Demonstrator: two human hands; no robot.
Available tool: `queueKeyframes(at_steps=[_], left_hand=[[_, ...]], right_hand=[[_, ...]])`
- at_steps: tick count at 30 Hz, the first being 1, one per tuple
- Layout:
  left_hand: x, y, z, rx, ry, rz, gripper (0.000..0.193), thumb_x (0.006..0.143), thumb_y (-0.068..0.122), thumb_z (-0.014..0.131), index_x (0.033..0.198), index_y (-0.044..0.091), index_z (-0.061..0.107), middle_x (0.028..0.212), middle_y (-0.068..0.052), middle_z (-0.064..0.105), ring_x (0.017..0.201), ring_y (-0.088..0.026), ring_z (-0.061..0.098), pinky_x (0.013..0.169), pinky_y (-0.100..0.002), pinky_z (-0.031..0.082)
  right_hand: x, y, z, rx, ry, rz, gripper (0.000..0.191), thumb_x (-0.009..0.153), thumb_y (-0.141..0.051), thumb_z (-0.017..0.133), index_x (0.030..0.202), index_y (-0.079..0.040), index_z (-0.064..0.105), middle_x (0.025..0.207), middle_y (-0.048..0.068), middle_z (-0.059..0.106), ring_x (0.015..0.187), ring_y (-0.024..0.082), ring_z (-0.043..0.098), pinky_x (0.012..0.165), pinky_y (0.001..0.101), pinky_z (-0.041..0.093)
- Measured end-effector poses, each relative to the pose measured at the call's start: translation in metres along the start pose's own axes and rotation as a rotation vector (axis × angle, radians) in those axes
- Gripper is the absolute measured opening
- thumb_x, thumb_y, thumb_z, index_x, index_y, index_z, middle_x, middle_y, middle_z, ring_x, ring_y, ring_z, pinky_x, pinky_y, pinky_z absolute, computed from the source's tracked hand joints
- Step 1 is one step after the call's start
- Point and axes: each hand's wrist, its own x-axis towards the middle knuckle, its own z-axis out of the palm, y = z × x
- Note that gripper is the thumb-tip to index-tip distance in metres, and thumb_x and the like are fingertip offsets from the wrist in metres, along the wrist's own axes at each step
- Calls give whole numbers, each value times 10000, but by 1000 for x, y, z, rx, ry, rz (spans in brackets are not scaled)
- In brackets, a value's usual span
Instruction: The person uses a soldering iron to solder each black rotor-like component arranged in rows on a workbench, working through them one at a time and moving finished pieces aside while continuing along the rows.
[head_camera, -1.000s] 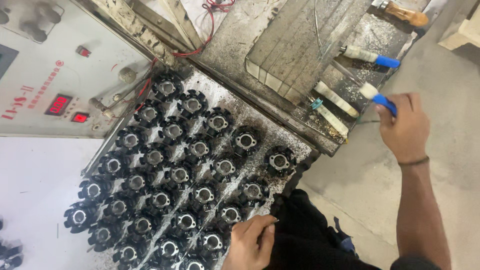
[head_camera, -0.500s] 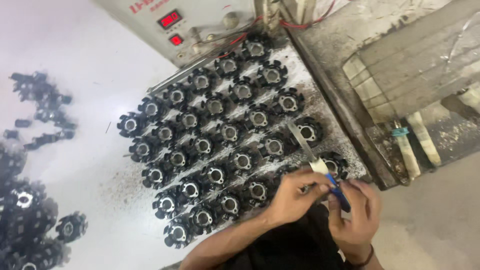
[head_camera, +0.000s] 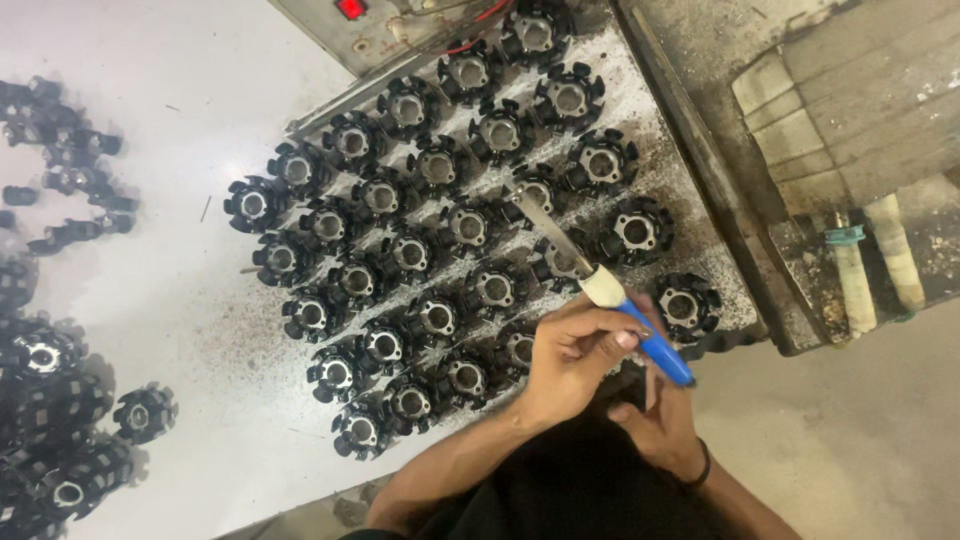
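Both my hands grip a blue-handled file: left hand fingers pinch its collar, right hand fingers wrap the handle, above black stator cores covering the desk.

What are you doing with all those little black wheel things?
A person sits at a white table covered with rows of black toothed metal parts. Both hands hold one tool with a blue handle: the left hand grips it near the pale collar, and the right hand supports it from below. The tool's metal blade points over the parts. More black parts lie in a loose pile at the table's left edge.
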Motion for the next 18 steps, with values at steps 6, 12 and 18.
queueKeyframes(at_steps=[6, 12, 18], left_hand=[[-10, 1, 17, 290, -164, -261, 171, 988, -34, 662, 1137, -6, 743, 1042, -86, 757, 868, -141, 706, 754, -282, 585], [-20, 23, -34, 1099, 23, 359, 242, 865, -62, 717, 1066, 66, 760, 1013, -110, 716, 801, -213, 732, 646, -308, 593], [-36, 4, -39, 1346, 65, 259, 284, 805, -25, 751, 1078, 55, 759, 969, -96, 637, 743, -265, 684, 616, -364, 561]], right_hand=[[5, 15, -45, -47, 254, 33, 978, 974, -717, 535, 1608, 21, 436, 1285, 182, 669, 1078, 242, 653, 919, 333, 545], [-38, 20, -90, 813, 268, 306, 759, 1023, -521, 595, 1418, 118, 490, 1225, 267, 679, 1144, 416, 684, 983, 485, 558], [-83, 16, -80, 330, 406, 354, 248, 954, 14, 689, 1167, 130, 633, 1147, 252, 670, 1043, 300, 677, 974, 371, 546]])
